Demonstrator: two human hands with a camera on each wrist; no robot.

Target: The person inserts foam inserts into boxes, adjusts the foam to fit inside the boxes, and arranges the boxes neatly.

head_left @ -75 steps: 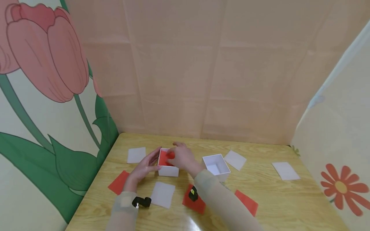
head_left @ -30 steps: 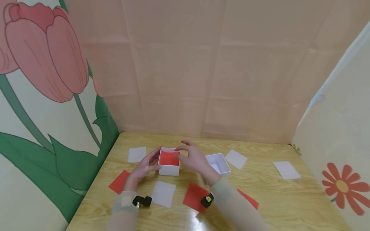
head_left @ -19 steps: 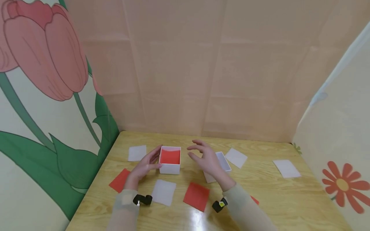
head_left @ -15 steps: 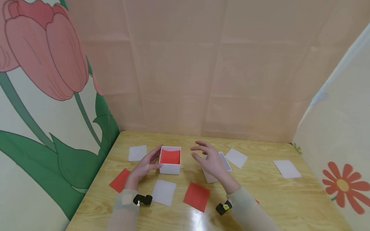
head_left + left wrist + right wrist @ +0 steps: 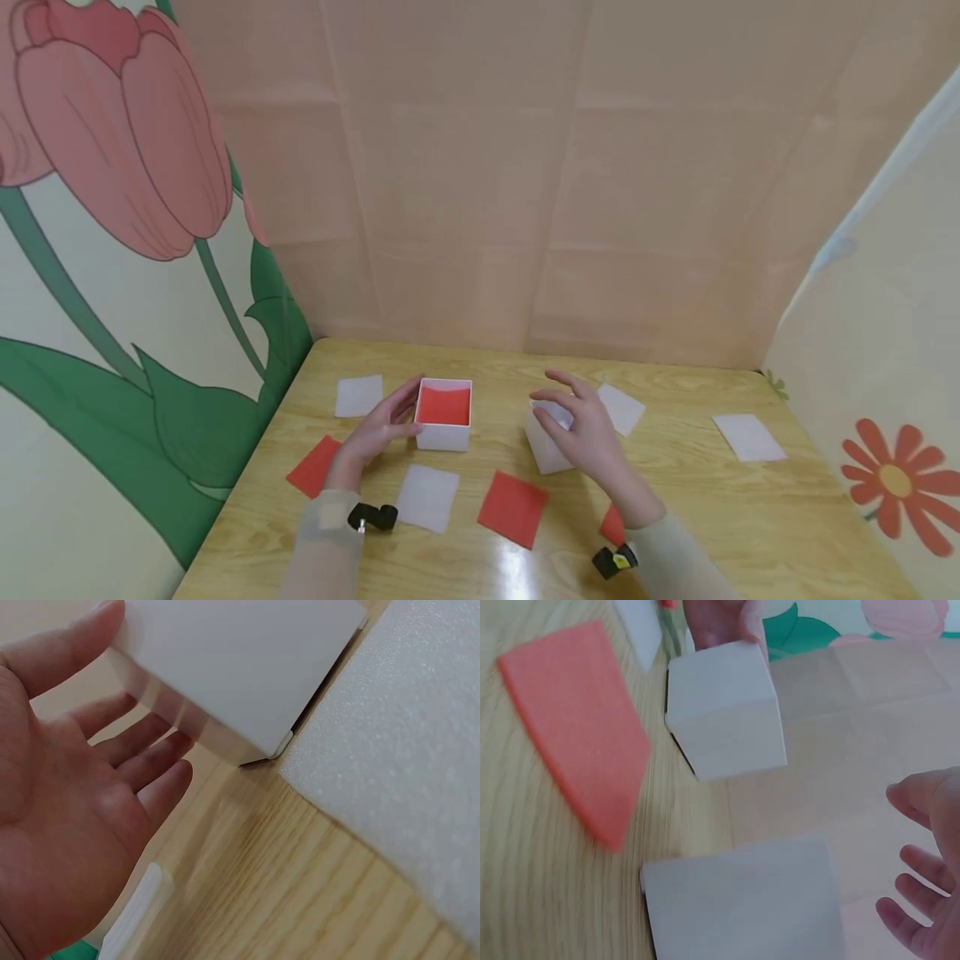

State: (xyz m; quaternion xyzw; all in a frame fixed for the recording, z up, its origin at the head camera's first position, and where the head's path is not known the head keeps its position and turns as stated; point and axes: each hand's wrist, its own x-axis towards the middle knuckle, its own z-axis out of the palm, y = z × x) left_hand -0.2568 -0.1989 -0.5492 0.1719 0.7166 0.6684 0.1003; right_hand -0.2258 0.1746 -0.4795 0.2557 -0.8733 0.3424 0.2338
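Observation:
In the head view my left hand holds the left white box at its near left corner, thumb on the front face and fingers along the side. A red foam sheet covers the inside of this box. The left wrist view shows the thumb against the white wall. My right hand hovers over the right white box, fingers spread and loosely bent, with nothing in them. It hides much of that box's opening. In the right wrist view its fingers stand apart from the box wall.
White foam sheets lie at the back left, front, behind the right box and far right. Red foam sheets lie left, in the front middle and partly under the right forearm.
My right hand has left the left box and moved right, over the right box. The red sheet that it touched now lies spread in the left box. My left hand stays at that box.

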